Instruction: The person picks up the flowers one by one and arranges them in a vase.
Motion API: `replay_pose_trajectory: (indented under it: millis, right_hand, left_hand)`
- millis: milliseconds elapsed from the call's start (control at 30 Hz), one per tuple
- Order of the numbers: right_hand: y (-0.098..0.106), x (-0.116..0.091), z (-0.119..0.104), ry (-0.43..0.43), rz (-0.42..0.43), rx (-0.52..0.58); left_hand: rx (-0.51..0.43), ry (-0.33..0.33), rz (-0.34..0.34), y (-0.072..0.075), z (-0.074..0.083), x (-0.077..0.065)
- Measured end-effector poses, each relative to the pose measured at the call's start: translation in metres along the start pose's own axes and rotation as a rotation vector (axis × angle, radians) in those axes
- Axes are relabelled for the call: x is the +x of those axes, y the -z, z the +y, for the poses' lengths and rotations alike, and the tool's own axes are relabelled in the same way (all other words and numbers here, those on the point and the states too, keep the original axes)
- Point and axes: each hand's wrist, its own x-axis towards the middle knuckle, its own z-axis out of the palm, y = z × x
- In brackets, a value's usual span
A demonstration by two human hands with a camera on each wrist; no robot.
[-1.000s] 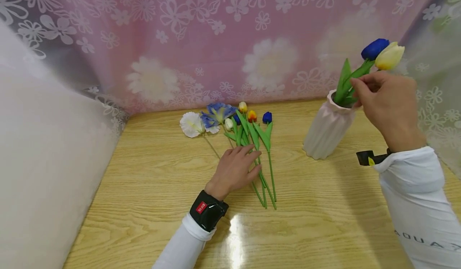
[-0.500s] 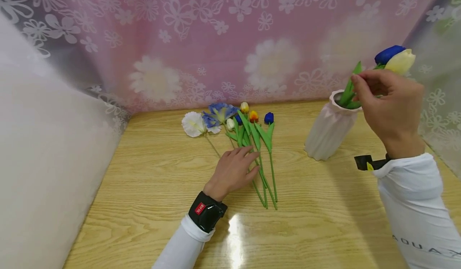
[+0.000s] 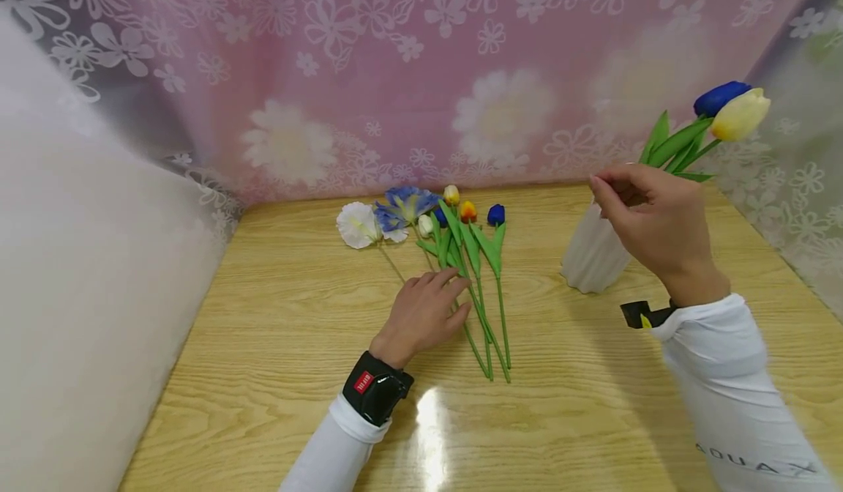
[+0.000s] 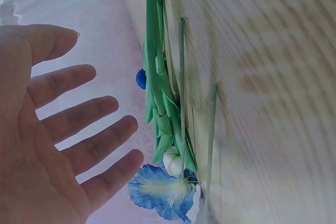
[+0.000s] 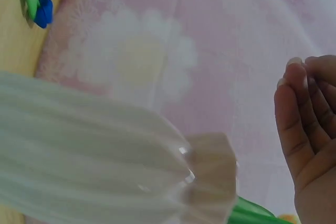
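Note:
My left hand (image 3: 424, 315) hovers over the stems of several artificial tulips (image 3: 479, 250) on the table, fingers spread and holding nothing. In the left wrist view its fingers (image 4: 100, 140) are apart from the stems. My right hand (image 3: 661, 225) is in front of the pale pleated vase (image 3: 589, 254), hiding part of its neck. In the right wrist view its fingers (image 5: 291, 124) are loosely bent, thumb close to the fingertips, with nothing between them. A blue tulip (image 3: 721, 99) and a cream-yellow tulip (image 3: 740, 116) lean right out of the vase.
A white flower (image 3: 358, 225) and a blue ruffled flower (image 3: 407, 206) lie left of the tulips on the wooden table (image 3: 276, 375). A pink floral curtain (image 3: 395, 111) hangs behind, and a white wall (image 3: 99, 258) stands at left.
My right hand has let go of the tulips in the vase and moved left and down, in front of the vase's neck. My left hand stays nearly still.

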Motion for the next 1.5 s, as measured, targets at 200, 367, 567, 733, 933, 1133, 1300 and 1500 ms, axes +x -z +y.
replay_pose_trajectory:
  millis: [200,367,567,733,933,1133,1300,1500]
  right_hand:
    - [-0.026,-0.018,0.001,0.01,-0.197,0.013]
    - [-0.052,-0.036,0.005,-0.097,-0.419,-0.002]
    - [-0.077,-0.057,0.011,-0.312,-0.666,-0.013]
    - [-0.093,-0.066,0.015,-0.37,-0.732,-0.007]
    - [-0.104,-0.071,0.015,-0.402,-0.775,-0.031]
    - [-0.111,-0.077,0.016,-0.43,-0.804,-0.045]
    - [-0.117,-0.082,0.018,-0.465,-0.817,-0.039]
    - [-0.121,-0.082,0.017,-0.513,-0.842,-0.015]
  left_hand:
    - [-0.01,0.015,-0.003,-0.002,-0.003,-0.003]
    - [-0.016,0.035,-0.014,-0.003,-0.005,-0.005]
    - [-0.025,0.07,-0.039,-0.003,-0.009,-0.008]
    - [-0.021,0.105,-0.045,-0.004,-0.016,-0.012]
    - [-0.038,0.117,-0.042,-0.008,-0.021,-0.016]
    - [-0.056,0.136,-0.045,-0.01,-0.023,-0.02]
    - [-0.056,0.144,-0.052,-0.011,-0.025,-0.021]
    - [-0.054,0.158,-0.065,-0.009,-0.026,-0.024]
